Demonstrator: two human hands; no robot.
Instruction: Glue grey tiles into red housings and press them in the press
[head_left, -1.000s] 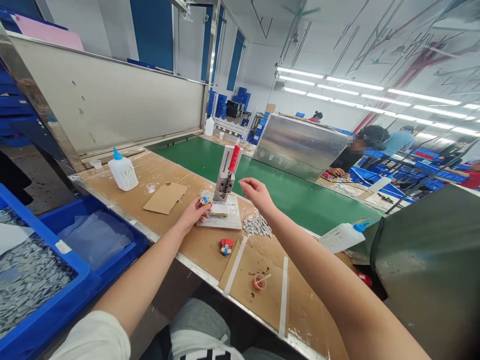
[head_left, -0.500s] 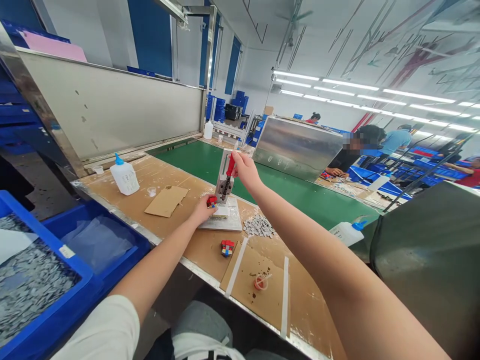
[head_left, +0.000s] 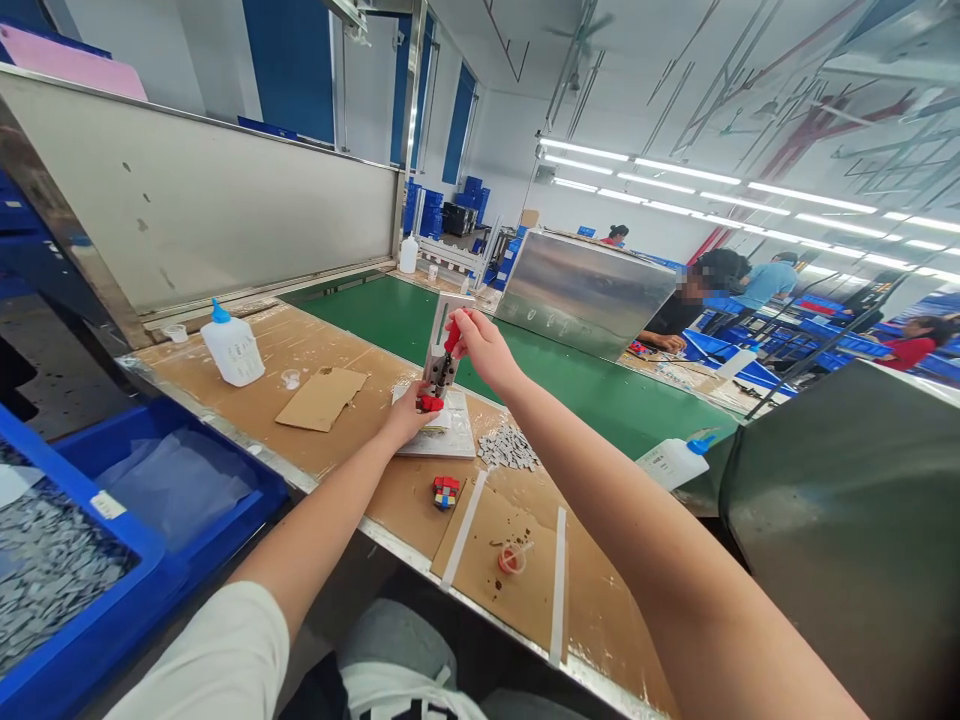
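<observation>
A small metal hand press (head_left: 439, 365) stands on a white base plate (head_left: 452, 440) on the cardboard-covered bench. My right hand (head_left: 482, 347) is closed round the press's red lever handle (head_left: 452, 335), which is tilted forward. My left hand (head_left: 409, 413) pinches a small red cube-like piece (head_left: 430, 403) right under the press head. A second multicoloured cube (head_left: 445, 490) lies on the bench just in front of the plate. A heap of small grey tiles (head_left: 506, 449) lies right of the plate.
A white glue bottle (head_left: 232, 347) and a loose cardboard piece (head_left: 321, 397) sit to the left; another bottle (head_left: 675, 461) lies at right. Blue bins (head_left: 142, 540) stand at my left. A green conveyor belt (head_left: 525, 370) runs behind the bench. Other people work at far right.
My right hand rose from open air to the red lever, gripped it and pulled it down. My left hand moved the small piece under the press head.
</observation>
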